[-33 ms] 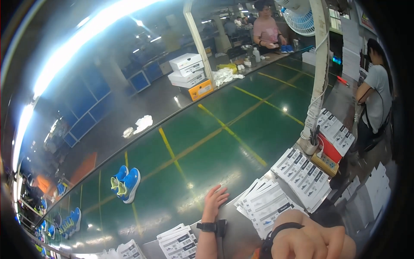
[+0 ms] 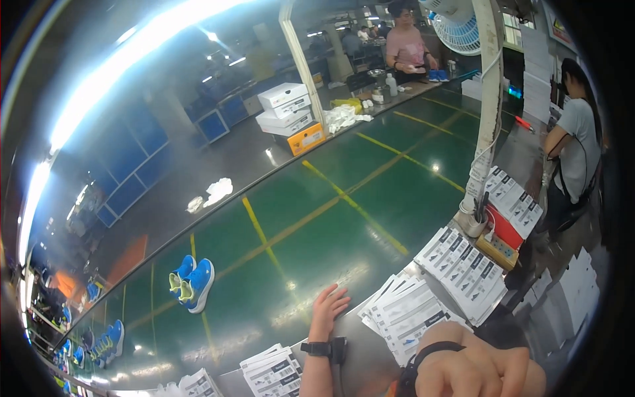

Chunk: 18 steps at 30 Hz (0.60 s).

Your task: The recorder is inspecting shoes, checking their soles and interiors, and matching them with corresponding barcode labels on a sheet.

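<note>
My left hand (image 2: pixel 331 304) reaches over the near edge of a green conveyor belt (image 2: pixel 311 231), fingers spread, palm turned aside and holding nothing. A dark band with a wristwatch circles that wrist. Close at the lower right, my right hand (image 2: pixel 473 367) has its fingers curled down; its fingertips, and anything in them, are hidden. Just beyond it lies a fanned stack of printed label sheets (image 2: pixel 413 311) with shoe pictures. To the left of my left hand, a pair of blue sneakers (image 2: pixel 198 284) with lime linings stands on the belt.
More label stacks (image 2: pixel 463 268) lie along the near ledge. A pen cup (image 2: pixel 473 223) and a wooden-coloured power strip (image 2: pixel 497 251) sit by a white post (image 2: pixel 488 99). More blue shoes (image 2: pixel 109 344) stand at left. Shoe boxes (image 2: pixel 286 109) and two people are beyond.
</note>
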Tool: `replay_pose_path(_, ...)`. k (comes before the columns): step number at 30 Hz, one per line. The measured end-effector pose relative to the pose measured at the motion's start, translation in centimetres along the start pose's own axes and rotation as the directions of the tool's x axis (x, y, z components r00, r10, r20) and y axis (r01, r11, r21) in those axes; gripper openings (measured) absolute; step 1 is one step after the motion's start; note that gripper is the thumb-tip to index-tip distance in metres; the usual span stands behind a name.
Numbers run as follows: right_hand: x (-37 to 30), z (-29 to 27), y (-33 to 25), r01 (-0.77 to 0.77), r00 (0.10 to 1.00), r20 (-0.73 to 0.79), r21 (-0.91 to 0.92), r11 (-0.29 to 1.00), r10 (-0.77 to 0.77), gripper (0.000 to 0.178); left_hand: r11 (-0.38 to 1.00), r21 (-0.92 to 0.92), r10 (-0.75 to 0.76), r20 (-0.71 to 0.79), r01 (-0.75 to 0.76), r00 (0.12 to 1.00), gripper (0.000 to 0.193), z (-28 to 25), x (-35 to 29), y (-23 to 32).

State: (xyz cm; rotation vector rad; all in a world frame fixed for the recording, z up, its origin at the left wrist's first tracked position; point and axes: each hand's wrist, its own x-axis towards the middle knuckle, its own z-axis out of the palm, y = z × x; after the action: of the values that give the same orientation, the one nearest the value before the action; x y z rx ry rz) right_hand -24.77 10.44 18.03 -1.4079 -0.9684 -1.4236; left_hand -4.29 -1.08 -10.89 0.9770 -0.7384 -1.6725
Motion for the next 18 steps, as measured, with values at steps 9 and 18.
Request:
replay_pose_path(9, 2.1, 1.7, -1.3, -0.173, 0.95, -0.232, 0.161, 0.972, 0.208, 0.023, 1.0, 0.005, -0.001, -0.012, 0.001, 1.0, 0.046, -0.2, 0.2, 0.0)
replay_pose_path(18, 0.4, 1.0, -0.6, 0.013, 0.984, -0.176, -0.034, 0.999, -0.019, 0.021, 1.0, -0.006, -0.012, -0.014, 0.012, 1.0, 0.045, -0.2, 0.2, 0.0)
